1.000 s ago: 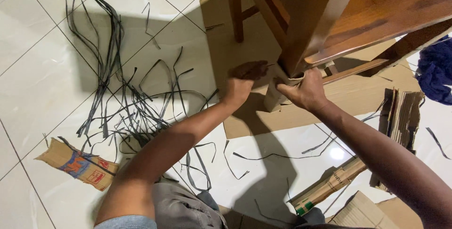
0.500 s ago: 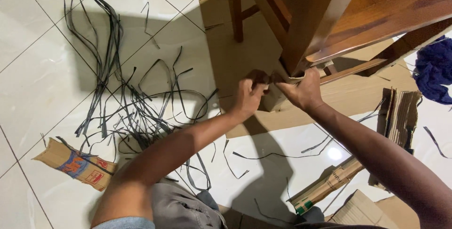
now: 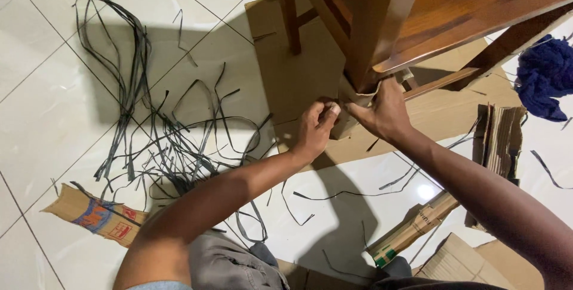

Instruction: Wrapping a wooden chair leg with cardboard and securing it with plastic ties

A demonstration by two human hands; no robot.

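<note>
— Cardboard wrap [image 3: 345,122], brown, folded round the foot of the wooden leg [image 3: 373,21], up at one o'clock. Standing on the flat cardboard sheet [image 3: 292,69] spread over the tiled floor [image 3: 48,99].

— And the hands?

— Both on that wrap. Left hand [image 3: 315,129] closed tight, fingertips pinched together at the wrap's near edge, on its nine o'clock side. Right hand [image 3: 382,114] curled round the other side, at three o'clock of the leg, pressing the cardboard against the wood.

— Any strap in the pinch?

— Cannot tell; too small and shadowed between the fingers.

— How far along, then?

— Partway, by the look of it. Cardboard already bent round the leg and held in place, top edge flaring loose just under the right thumb. Nothing seen tying it: no strap round it, no tape. Kept shut by grip alone, so fastening seemingly left to do.

— Material to hand?

— Plenty. Black straps [image 3: 173,141] tangled at nine o'clock, well apart from the leg, with a few loose lengths trailing toward six. Folded cardboard pieces [image 3: 501,141] at three o'clock, a printed cardboard scrap [image 3: 92,215] at eight.

— Other legs?

— Thin back leg [image 3: 288,9] at twelve o'clock bare, no wrap on it. Rest of the furniture out of view. Blue cloth [image 3: 543,78] at two o'clock, untouched.
</note>
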